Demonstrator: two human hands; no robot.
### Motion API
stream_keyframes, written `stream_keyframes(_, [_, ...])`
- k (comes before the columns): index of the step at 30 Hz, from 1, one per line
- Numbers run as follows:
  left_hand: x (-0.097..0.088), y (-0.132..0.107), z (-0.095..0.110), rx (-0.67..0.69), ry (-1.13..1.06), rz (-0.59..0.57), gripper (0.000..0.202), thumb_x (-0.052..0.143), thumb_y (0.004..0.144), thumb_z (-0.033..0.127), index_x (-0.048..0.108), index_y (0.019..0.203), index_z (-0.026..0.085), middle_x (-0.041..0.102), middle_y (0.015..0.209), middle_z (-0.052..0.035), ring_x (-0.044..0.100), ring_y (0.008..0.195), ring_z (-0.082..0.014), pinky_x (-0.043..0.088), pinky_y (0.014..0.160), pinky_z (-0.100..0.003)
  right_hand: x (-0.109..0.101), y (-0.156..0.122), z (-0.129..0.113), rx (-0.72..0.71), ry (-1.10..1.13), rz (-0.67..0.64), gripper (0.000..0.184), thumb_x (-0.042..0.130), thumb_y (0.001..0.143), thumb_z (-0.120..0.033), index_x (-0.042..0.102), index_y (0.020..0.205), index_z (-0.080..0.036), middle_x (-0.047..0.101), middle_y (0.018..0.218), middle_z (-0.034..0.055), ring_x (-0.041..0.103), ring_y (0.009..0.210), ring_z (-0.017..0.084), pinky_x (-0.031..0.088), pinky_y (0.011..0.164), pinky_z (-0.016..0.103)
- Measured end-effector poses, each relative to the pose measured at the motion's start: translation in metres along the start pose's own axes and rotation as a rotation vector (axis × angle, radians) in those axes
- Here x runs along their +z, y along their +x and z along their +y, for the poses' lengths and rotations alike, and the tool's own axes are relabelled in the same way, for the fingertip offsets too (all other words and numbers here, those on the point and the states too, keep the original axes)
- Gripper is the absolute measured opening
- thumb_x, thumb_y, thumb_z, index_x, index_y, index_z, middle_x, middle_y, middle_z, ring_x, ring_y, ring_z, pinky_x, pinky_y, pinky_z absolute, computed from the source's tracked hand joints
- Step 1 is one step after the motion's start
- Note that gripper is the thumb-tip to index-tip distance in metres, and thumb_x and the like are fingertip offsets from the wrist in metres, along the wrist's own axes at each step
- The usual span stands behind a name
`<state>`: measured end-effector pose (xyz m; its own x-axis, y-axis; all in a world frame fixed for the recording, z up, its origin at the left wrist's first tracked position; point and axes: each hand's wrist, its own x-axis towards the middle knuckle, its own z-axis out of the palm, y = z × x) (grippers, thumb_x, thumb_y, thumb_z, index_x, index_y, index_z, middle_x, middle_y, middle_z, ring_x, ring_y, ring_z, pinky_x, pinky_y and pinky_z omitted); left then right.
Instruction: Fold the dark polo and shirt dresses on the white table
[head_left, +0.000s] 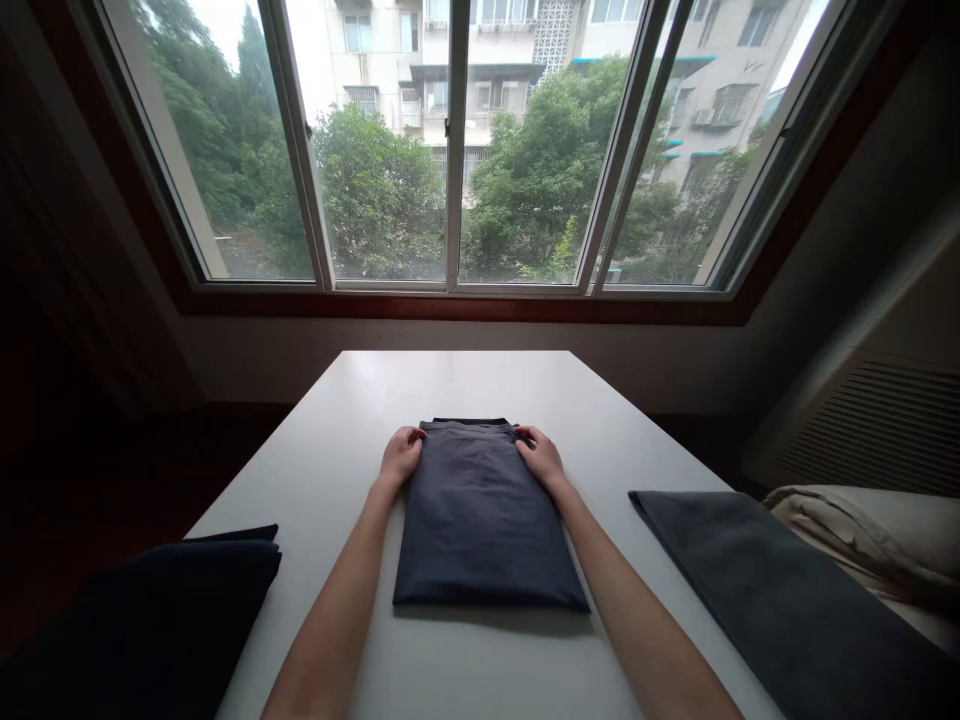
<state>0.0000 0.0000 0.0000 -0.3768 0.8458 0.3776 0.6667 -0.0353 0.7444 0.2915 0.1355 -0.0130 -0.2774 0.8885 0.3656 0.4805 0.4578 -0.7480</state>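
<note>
While the folded navy garment (484, 520) lies flat on the white counter (450, 380), between your left hand (402, 455) and your right hand (540, 457), you pinch its far corners, one in each, fingers curled at the edge. Its body stretches back toward you between your forearms (341, 600), well apart from the dark grey folded cloth (780, 590) at right.

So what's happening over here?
A person has a folded dark navy cloth flat on a smooth white table. The left hand and right hand touch its far corners, one each. Folded black cloth lies to the left, and folded dark grey cloth to the right.
</note>
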Motion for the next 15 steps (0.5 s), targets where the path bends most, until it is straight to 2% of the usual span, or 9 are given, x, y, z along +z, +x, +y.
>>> stream_keyframes(15, [-0.0011, -0.0005, 0.0017, -0.002, 0.0, -0.002, 0.019, 0.051, 0.082, 0.011, 0.066, 0.092, 0.018, 0.067, 0.099, -0.0066, 0.062, 0.089, -0.0169, 0.048, 0.086, -0.029, -0.0019, -0.0016, -0.0048, -0.01, -0.017, 0.005, 0.028, 0.052, 0.08, -0.023, 0.066, 0.103, -0.023, 0.071, 0.104, 0.0037, 0.065, 0.097, 0.018, 0.051, 0.092, 0.034])
